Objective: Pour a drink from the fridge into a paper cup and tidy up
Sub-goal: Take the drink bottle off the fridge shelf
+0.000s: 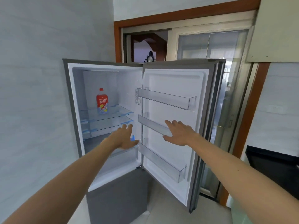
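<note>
Forearms stretch forward from the bottom corners of the view, both bare, both ending in hands that hold nothing. Left hand (124,138) is at the mouth of the fridge (118,196) compartment, low, in front of the lowest glass shelf. Its fingers (127,127) are straight and loose, aimed inward and up, which looks like the start of a reach for the drink. Right hand (179,133) is spread before the inner face of the fridge door (176,88), its fingers (171,124) released over the middle door bin (152,124). Whether the palm presses the door or hovers just off it cannot be told. Its place suggests it is there to hold the door wide so the other arm has room. The door stands swung open to the right and carries three clear bins.

Further in, the drink bottle (102,101), red-capped with a red label, stands upright on the upper glass shelf (116,111), towards the back and well apart from either hand. Standing upright, it should lift out cleanly by the body. No paper cup is in view. Beyond the fridge top, a wood-framed sliding door (210,46) closes the room.
</note>
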`<state>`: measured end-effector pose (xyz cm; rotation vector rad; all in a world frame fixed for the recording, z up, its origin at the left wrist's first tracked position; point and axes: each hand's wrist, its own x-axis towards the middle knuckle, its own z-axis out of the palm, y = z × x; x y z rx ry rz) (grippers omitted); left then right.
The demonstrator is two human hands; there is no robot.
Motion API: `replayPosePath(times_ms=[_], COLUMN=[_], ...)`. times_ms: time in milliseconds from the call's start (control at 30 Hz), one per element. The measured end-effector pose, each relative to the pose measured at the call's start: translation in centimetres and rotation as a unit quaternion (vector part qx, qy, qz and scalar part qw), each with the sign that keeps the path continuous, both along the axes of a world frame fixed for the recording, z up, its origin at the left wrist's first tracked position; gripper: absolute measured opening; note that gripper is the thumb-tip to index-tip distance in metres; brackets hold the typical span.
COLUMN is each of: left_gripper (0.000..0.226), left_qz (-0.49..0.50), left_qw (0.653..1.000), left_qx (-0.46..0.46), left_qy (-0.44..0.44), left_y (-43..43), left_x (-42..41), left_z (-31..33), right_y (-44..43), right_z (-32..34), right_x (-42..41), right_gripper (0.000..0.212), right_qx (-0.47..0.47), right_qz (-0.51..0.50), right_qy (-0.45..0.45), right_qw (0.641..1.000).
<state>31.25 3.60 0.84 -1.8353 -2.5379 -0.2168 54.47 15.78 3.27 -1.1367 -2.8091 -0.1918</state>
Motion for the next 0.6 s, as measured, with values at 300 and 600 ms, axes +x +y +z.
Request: replayPosePath(times_ms=[300,600], left_gripper=[0.089,0.085], left_qz=[0.058,0.089], left_qw=[0.998,0.996], left_qx=[0.004,-0.015], left_qy=[0.003,0.023], left_y=[-9.2,-13.1], left_x=[-9.6,-15.4], left_z=[0.6,-0.4], right_y=[-7.1,-9.6], right_z=[-1.0,-2.5], right_x=[-12.0,-18.8], right_gripper=[0.079,0.074], right_qx=[-0.015,-0.018], right_qz=[0.055,0.085], right_qy=[-0.001,-0.007], right_qw=[0.998,0.996])
